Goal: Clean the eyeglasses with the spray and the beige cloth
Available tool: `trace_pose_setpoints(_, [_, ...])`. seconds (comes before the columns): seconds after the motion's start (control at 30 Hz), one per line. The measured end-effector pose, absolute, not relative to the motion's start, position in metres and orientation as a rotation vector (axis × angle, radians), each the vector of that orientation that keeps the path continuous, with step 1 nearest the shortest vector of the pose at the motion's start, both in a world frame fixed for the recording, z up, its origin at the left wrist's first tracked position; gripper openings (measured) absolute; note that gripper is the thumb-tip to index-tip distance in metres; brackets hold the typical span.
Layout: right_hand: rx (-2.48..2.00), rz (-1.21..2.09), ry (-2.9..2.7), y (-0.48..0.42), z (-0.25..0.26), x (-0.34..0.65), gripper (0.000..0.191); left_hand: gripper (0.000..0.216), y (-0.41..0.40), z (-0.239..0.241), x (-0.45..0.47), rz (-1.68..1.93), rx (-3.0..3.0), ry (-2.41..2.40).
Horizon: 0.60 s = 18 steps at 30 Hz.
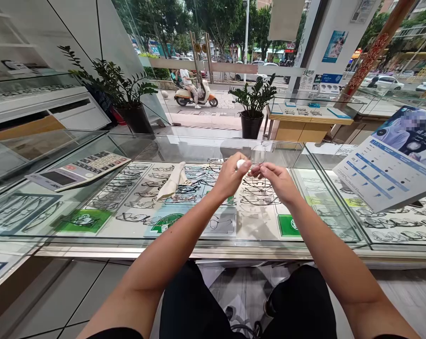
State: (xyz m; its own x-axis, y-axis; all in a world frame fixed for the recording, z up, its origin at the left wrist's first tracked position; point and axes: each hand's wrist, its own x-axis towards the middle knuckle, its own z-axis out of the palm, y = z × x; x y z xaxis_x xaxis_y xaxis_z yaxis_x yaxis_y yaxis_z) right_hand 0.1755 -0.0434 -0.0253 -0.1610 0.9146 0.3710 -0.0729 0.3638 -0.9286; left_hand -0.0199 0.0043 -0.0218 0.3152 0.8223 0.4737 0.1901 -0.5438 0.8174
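hovering over glass counter (121, 252): curled left hand (230, 175) beside curled right hand (279, 182)

Along the bottom edge, left of centre, I see a plain black sleeve (116, 334) with a curved hem, cut short above the elbow; a thin strip of the matching right sleeve (389, 336) shows at lower right. Both forearms are bare. At bottom centre I make out black legwear (301, 299), unpatterned, rounded over each knee.

Bright daylight enters beyond the glass display counter (121, 253); soft shadows fall inside it; wide-angle distortion stretches its ends.
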Motion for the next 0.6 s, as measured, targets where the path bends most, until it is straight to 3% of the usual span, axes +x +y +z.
trace_pose_setpoints(0.2, [-0.791, 1.014, -1.297, -0.036, -0.031, 0.1793, 0.04, 0.061, -0.0021, -0.0212, -0.0165, 1.063, 2.119, 0.803])
trace_pose_setpoints(0.6, [-0.781, 1.03, -1.318, -0.035, -0.0334, 0.1787, 0.036, 0.065, 0.0005, -0.0208, -0.018, 1.073, 2.201, 0.84])
